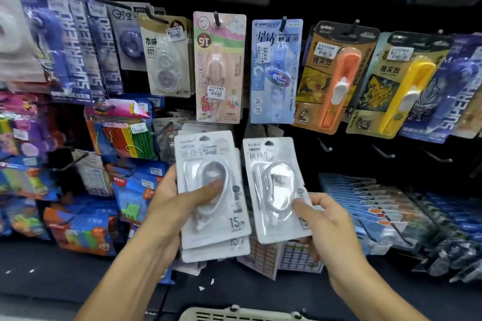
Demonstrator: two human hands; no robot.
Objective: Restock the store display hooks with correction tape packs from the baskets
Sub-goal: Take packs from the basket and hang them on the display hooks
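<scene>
My left hand (172, 206) grips a small stack of white correction tape packs (208, 154), thumb across the clear blister of the top one. My right hand (326, 224) pinches a single white correction tape pack (271, 164) by its lower right corner, held upright beside the stack and apart from it. Both are raised in front of the black display wall, just below the pink pack (219, 68) and the light blue pack (276, 70) hanging on hooks. More white packs (198, 128) hang behind the stack. The basket rim (234, 314) shows at the bottom edge.
Bare black hooks (324, 147) stick out to the right of my hands. Orange (336, 78) and yellow (399, 83) clip packs hang upper right, blue packs (370, 198) in rows lower right, colourful packs (122, 138) on the left. A dark shelf ledge (78, 276) runs below.
</scene>
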